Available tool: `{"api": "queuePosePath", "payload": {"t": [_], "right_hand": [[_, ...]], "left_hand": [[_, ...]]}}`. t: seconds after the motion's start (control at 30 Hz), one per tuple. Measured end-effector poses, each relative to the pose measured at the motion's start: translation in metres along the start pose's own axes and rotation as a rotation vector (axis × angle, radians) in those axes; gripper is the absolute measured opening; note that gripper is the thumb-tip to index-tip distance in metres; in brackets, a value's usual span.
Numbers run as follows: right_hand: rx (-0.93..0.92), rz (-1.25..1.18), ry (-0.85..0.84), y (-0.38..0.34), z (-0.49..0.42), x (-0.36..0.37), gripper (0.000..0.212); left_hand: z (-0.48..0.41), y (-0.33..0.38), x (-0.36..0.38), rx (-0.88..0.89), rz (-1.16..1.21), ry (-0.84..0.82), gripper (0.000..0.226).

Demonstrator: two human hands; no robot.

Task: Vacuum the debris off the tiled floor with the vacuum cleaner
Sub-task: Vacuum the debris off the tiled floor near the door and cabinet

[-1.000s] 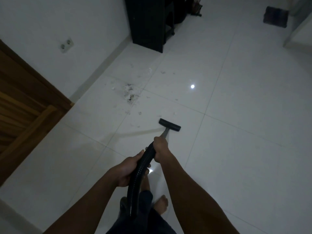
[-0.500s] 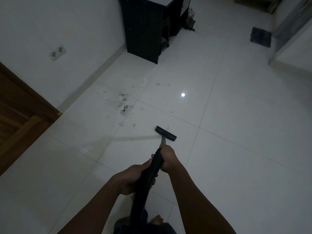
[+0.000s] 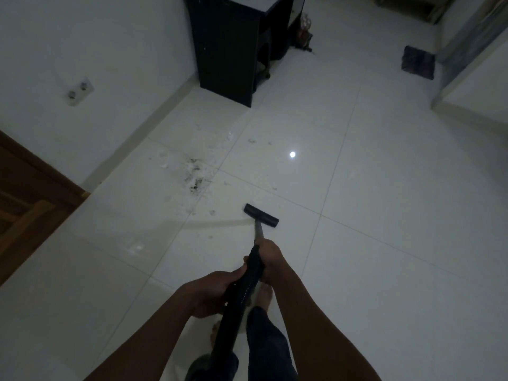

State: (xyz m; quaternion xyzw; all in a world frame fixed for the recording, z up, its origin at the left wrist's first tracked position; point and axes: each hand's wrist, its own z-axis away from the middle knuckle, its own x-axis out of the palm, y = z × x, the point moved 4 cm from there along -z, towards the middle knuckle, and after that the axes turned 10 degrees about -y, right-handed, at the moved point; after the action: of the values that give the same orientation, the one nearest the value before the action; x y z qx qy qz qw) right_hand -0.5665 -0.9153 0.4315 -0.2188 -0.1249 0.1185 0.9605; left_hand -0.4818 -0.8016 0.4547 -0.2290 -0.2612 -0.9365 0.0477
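A dark and white debris pile (image 3: 195,176) lies on the white tiled floor (image 3: 371,215), with scattered flecks around it toward the wall. The black vacuum floor head (image 3: 261,215) rests on the tiles to the right of and nearer than the pile, apart from it. A grey wand (image 3: 258,232) runs back from the head to a black hose (image 3: 242,292). My right hand (image 3: 268,258) grips the wand's handle end. My left hand (image 3: 209,292) holds the hose just behind it.
A black cabinet (image 3: 231,50) stands against the white wall at the back. A wooden door (image 3: 30,204) is at the left, a wall socket (image 3: 80,90) above the skirting. A dark mat (image 3: 417,61) lies at the far right by a step. My bare foot (image 3: 265,296) is under the hose.
The view has shifted forward, so the debris and cabinet sit lower in view. The floor head stays right of the pile. Both hands keep their grip on the wand and hose.
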Motion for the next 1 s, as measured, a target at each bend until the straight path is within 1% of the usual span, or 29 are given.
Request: {"api": "queuePosePath", "payload": {"t": [0.13, 0.23, 0.3, 0.37, 0.47, 0.57, 0.67, 0.77, 0.83, 0.9, 0.93, 1.0], "right_hand": [[0.006, 0.018, -0.001, -0.023, -0.020, 0.000, 0.032], [0.011, 0.013, -0.010, -0.053, -0.034, -0.002, 0.030], [0.007, 0.000, -0.024, -0.067, -0.040, -0.004, 0.025], [0.013, 0.011, -0.044, -0.081, -0.048, -0.006, 0.023], [0.025, 0.058, -0.038, -0.098, -0.064, -0.011, 0.027], [0.020, 0.098, -0.043, -0.121, -0.078, -0.015, 0.026], [-0.002, 0.115, -0.050, -0.142, -0.091, -0.021, 0.021], [0.024, 0.126, -0.051, -0.145, -0.097, -0.026, 0.017], [0.034, 0.145, -0.059, -0.148, -0.101, -0.025, 0.017], [0.027, 0.159, -0.062, -0.158, -0.107, -0.022, 0.018], [0.018, 0.160, -0.063, -0.163, -0.110, -0.021, 0.018], [-0.003, 0.135, -0.064, -0.172, -0.112, -0.018, 0.013]], "left_hand": [[-0.022, 0.019, -0.009, -0.026, -0.020, 0.064, 0.081], [-0.036, 0.043, -0.014, 0.008, 0.065, 0.106, 0.075], [-0.039, 0.057, -0.017, 0.061, 0.160, 0.061, 0.071], [-0.045, 0.069, -0.022, 0.099, 0.192, 0.005, 0.070], [-0.059, 0.087, -0.022, 0.081, 0.165, 0.043, 0.068], [-0.076, 0.109, -0.018, 0.092, 0.182, 0.096, 0.063], [-0.087, 0.122, -0.023, 0.121, 0.261, 0.063, 0.059], [-0.090, 0.126, -0.026, 0.081, 0.287, 0.023, 0.060], [-0.097, 0.127, -0.027, 0.060, 0.258, 0.088, 0.062], [-0.104, 0.135, -0.026, 0.078, 0.232, 0.165, 0.061], [-0.108, 0.138, -0.027, 0.098, 0.246, 0.184, 0.061], [-0.110, 0.146, -0.027, 0.144, 0.320, 0.166, 0.057]]}}
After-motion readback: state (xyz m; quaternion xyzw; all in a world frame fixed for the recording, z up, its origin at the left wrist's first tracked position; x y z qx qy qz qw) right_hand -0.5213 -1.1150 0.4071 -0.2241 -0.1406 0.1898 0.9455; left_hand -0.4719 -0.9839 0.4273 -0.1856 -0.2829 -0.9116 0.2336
